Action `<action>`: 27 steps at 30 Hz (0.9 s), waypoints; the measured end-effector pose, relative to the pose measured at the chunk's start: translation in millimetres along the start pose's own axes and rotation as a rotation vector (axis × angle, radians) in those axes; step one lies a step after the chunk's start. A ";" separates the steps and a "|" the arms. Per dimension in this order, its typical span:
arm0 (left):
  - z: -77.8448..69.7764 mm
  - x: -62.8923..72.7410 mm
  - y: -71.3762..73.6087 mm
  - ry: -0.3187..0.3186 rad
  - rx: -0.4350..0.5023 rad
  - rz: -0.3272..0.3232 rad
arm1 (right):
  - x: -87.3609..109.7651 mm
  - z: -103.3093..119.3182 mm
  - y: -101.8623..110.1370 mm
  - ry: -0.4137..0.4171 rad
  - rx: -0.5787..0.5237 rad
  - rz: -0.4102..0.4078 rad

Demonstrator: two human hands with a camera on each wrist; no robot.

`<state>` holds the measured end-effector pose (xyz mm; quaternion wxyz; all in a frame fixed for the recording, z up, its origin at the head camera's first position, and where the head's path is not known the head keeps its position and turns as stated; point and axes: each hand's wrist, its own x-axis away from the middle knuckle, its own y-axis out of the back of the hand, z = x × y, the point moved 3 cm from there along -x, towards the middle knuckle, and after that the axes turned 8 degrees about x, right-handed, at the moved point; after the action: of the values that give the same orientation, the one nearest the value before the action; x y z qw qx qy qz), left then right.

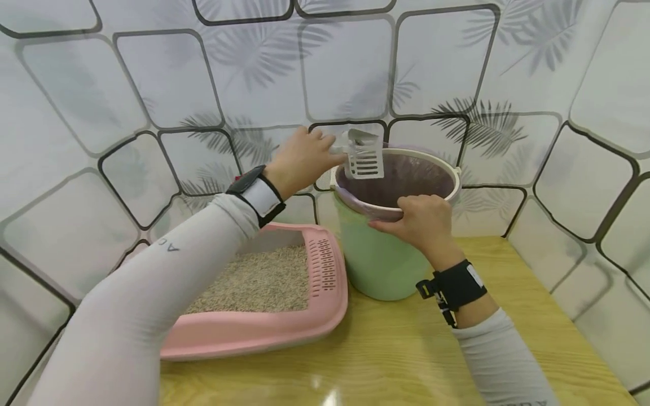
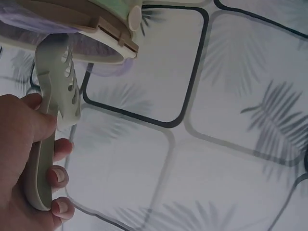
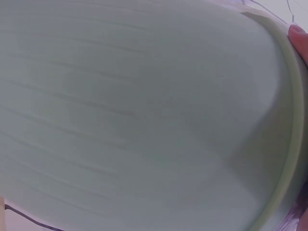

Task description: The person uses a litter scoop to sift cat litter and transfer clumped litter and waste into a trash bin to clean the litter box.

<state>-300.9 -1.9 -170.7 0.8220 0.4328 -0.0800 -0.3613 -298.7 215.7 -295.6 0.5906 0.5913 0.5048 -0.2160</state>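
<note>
My left hand grips the handle of a white slotted litter scoop, its head tipped over the left part of the bin's mouth. In the left wrist view the fingers curl round the scoop's handle, and no litter shows on it. The green bin has a cream rim and a purple bag lining it. My right hand holds the bin's front rim, thumb outside and fingers over the edge. The bin's wall fills most of the right wrist view.
A pink litter box with grainy litter stands left of the bin, partly behind my left arm. Both stand on a yellow wood-grain table. Patterned white sheeting rises behind and at both sides.
</note>
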 end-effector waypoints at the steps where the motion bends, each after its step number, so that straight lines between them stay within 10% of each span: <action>1: 7.4 10.3 -1.6 0.035 0.044 -0.022 | -0.5 0.7 -0.1 -0.001 -0.005 -0.001; 8: 56.9 98.3 -28.8 0.389 0.350 -0.059 | -1.1 2.9 -1.8 -0.005 -0.023 0.008; 13: 65.0 155.6 -65.2 0.543 0.501 -0.039 | -0.7 -1.5 -0.2 -0.009 -0.027 0.003; 20: 44.1 192.9 -118.7 0.529 0.640 0.145 | 0.2 -10.2 4.1 -0.022 -0.030 -0.032; 27: 27.1 214.1 -162.4 0.430 0.728 0.492 | -2.3 4.5 2.2 -0.001 -0.063 -0.038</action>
<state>-242.6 -220.8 -317.9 0.6760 0.7254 -0.1293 -0.0074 -296.1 211.3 -293.5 0.6051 0.5624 0.5223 -0.2117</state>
